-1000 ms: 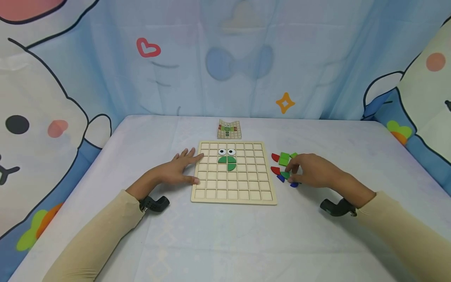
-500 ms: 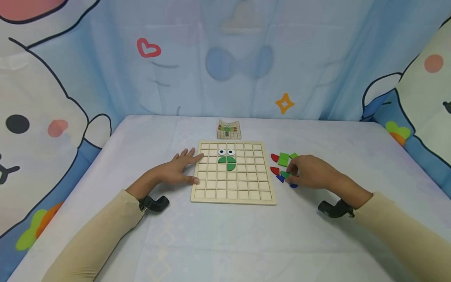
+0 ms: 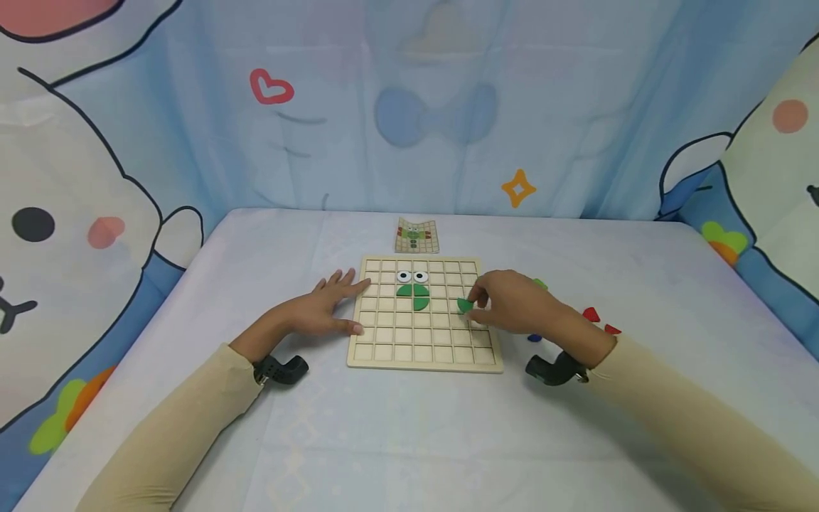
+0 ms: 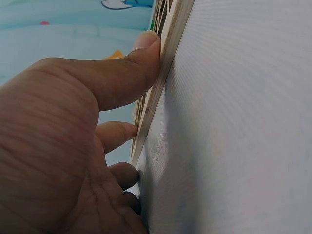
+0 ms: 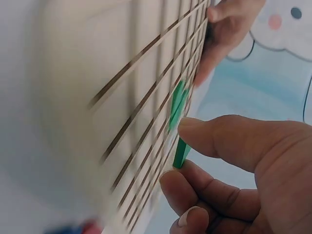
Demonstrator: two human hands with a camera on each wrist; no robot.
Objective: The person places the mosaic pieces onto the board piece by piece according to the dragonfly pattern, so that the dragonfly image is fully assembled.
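A square wooden grid board (image 3: 392, 336) lies on the table. Two round eye tiles (image 3: 404, 276) sit side by side in its upper cells, with several dark green quarter-circle tiles (image 3: 420, 304) just below them. My left hand (image 3: 320, 311) rests at the board's left edge, its fingers spread; the left wrist view shows the thumb (image 4: 147, 46) touching the rim. Over the board's right part, my right hand (image 3: 521, 302) pinches another green quarter-circle tile (image 3: 465, 306) between thumb and fingers. In the right wrist view that tile (image 5: 180, 152) is held edge-on.
Behind the board lies a small picture card (image 3: 416, 243) with a grid design. Red pieces (image 3: 591, 314), a blue piece (image 3: 534, 338) and a light green piece (image 3: 540, 283) lie right of the board, around my right forearm, which hides others.
My right hand has lifted the green quarter-circle tile from the loose pieces and carried it left over the board. Red pieces beyond the forearm have come into view. The left hand stays put.
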